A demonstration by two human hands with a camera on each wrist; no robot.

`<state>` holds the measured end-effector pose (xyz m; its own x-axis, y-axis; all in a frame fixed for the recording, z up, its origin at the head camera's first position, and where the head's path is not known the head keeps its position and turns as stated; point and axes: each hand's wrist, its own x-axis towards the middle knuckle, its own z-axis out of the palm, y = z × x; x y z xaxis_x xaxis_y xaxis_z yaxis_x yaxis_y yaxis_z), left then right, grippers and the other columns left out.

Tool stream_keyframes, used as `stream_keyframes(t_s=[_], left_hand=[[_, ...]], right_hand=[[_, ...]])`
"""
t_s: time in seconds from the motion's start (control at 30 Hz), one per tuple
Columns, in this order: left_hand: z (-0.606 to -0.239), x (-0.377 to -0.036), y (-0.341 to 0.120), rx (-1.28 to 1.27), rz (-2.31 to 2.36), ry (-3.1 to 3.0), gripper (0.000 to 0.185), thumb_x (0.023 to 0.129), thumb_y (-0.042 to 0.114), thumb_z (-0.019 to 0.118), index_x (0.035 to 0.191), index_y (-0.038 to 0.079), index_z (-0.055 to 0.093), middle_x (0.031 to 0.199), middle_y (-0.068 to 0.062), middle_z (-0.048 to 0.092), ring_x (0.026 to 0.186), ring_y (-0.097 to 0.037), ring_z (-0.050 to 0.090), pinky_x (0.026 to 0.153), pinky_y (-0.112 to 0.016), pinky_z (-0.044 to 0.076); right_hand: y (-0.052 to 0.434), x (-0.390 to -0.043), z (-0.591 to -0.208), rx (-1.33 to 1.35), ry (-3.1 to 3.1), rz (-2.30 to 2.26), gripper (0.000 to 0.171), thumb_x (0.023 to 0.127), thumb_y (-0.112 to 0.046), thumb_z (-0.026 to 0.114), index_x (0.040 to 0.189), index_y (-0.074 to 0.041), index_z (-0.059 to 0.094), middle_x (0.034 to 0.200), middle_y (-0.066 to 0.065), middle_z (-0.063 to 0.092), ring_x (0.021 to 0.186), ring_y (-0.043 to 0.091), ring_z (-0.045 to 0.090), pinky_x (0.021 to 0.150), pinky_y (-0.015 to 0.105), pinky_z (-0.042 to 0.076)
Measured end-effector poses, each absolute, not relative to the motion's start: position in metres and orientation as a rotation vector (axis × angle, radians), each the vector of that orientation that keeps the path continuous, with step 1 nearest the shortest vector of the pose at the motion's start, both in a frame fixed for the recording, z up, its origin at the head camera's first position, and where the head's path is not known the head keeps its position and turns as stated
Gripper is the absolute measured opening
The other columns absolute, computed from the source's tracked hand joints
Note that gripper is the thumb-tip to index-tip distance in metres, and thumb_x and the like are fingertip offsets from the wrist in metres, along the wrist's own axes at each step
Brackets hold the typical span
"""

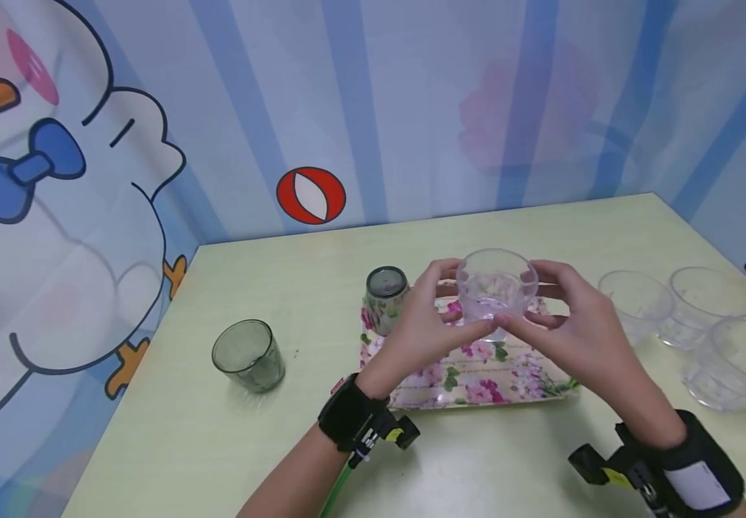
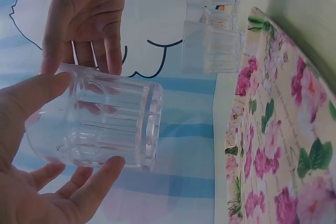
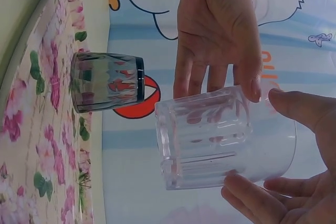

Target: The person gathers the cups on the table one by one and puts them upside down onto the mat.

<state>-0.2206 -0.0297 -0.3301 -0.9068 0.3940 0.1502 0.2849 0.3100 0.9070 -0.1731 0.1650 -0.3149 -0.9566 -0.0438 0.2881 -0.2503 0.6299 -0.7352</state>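
Both hands hold one clear ribbed glass point(image 1: 496, 288) in the air above a floral tray point(image 1: 476, 381). My left hand point(image 1: 453, 302) grips its left side with thumb and fingers. My right hand point(image 1: 531, 298) grips the right side the same way. In the left wrist view the clear glass point(image 2: 100, 124) lies between my left hand point(image 2: 68, 140) and the right hand point(image 2: 89, 19). The right wrist view shows the clear glass point(image 3: 226, 140) held by my right hand point(image 3: 273, 150), with the left hand point(image 3: 220, 30) opposite.
A smoky dark glass point(image 1: 385, 295) stands on the tray's far left corner, apparently mouth down. A second dark glass point(image 1: 248, 355) stands upright on the pale green table point(image 1: 489, 460) at the left. Three clear glasses point(image 1: 703, 306) are grouped at the right. A patterned curtain closes the back.
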Motion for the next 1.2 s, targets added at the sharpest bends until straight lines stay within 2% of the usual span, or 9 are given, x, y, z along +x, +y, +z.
stream_keyframes(t_s=[0.13, 0.33, 0.57, 0.7, 0.8, 0.93, 1.03, 1.2], left_hand=[[-0.327, -0.22, -0.034, 0.602, 1.666, 2.495, 0.077, 0.077, 0.031, 0.08, 0.14, 0.029, 0.037, 0.137, 0.001, 0.048, 0.124, -0.019, 0.054, 0.09, -0.031, 0.058], [-0.326, -0.222, -0.037, 0.586, 1.684, 2.522, 0.076, 0.077, 0.033, 0.08, 0.14, 0.029, 0.038, 0.135, 0.002, 0.048, 0.122, -0.019, 0.055, 0.087, -0.027, 0.059], [-0.323, -0.224, -0.041, 0.598, 1.755, 2.467, 0.073, 0.079, 0.029, 0.079, 0.139, 0.027, 0.038, 0.135, 0.0, 0.048, 0.12, -0.018, 0.056, 0.088, -0.027, 0.058], [-0.322, -0.223, -0.043, 0.603, 1.773, 2.453, 0.072, 0.079, 0.03, 0.078, 0.139, 0.028, 0.038, 0.135, 0.0, 0.048, 0.119, -0.017, 0.056, 0.087, -0.025, 0.058], [-0.322, -0.223, -0.044, 0.616, 1.789, 2.448, 0.071, 0.08, 0.03, 0.077, 0.139, 0.027, 0.038, 0.135, -0.001, 0.048, 0.119, -0.017, 0.056, 0.088, -0.026, 0.058], [-0.323, -0.224, -0.045, 0.629, 1.802, 2.456, 0.072, 0.08, 0.029, 0.077, 0.14, 0.027, 0.037, 0.137, -0.002, 0.048, 0.12, -0.017, 0.056, 0.089, -0.026, 0.058], [-0.324, -0.224, -0.045, 0.631, 1.802, 2.469, 0.072, 0.08, 0.03, 0.077, 0.141, 0.028, 0.037, 0.138, -0.001, 0.048, 0.121, -0.017, 0.056, 0.089, -0.026, 0.057], [-0.326, -0.224, -0.044, 0.644, 1.807, 2.472, 0.072, 0.08, 0.03, 0.077, 0.14, 0.029, 0.038, 0.136, 0.001, 0.049, 0.12, -0.015, 0.055, 0.09, -0.026, 0.057]], right_hand=[[0.162, -0.176, -0.312, 0.269, -2.627, 1.216, 0.081, 0.082, -0.043, 0.073, 0.145, -0.007, 0.035, 0.134, 0.017, 0.052, 0.119, 0.036, 0.057, 0.087, 0.043, 0.056], [0.158, -0.182, -0.307, 0.334, -2.608, 1.183, 0.078, 0.082, -0.042, 0.073, 0.142, -0.006, 0.038, 0.13, 0.017, 0.056, 0.12, 0.035, 0.055, 0.089, 0.046, 0.055], [0.158, -0.191, -0.303, 0.396, -2.608, 1.184, 0.077, 0.081, -0.04, 0.074, 0.139, -0.003, 0.038, 0.137, 0.02, 0.05, 0.122, 0.04, 0.055, 0.092, 0.05, 0.054], [0.158, -0.195, -0.3, 0.418, -2.62, 1.216, 0.077, 0.081, -0.04, 0.074, 0.139, -0.005, 0.036, 0.139, 0.021, 0.049, 0.118, 0.045, 0.058, 0.09, 0.053, 0.053], [0.158, -0.198, -0.3, 0.424, -2.628, 1.245, 0.076, 0.081, -0.039, 0.075, 0.138, -0.007, 0.035, 0.138, 0.017, 0.051, 0.118, 0.043, 0.059, 0.092, 0.053, 0.053], [0.159, -0.202, -0.3, 0.441, -2.629, 1.268, 0.085, 0.081, -0.036, 0.076, 0.146, -0.011, 0.028, 0.137, 0.013, 0.054, 0.121, 0.036, 0.058, 0.094, 0.051, 0.053], [0.16, -0.204, -0.3, 0.469, -2.639, 1.259, 0.09, 0.081, -0.036, 0.076, 0.151, -0.014, 0.024, 0.136, 0.014, 0.055, 0.12, 0.036, 0.058, 0.092, 0.051, 0.054], [0.161, -0.205, -0.302, 0.497, -2.645, 1.221, 0.08, 0.081, -0.036, 0.076, 0.147, -0.015, 0.036, 0.135, 0.014, 0.055, 0.115, 0.037, 0.061, 0.09, 0.051, 0.056]])
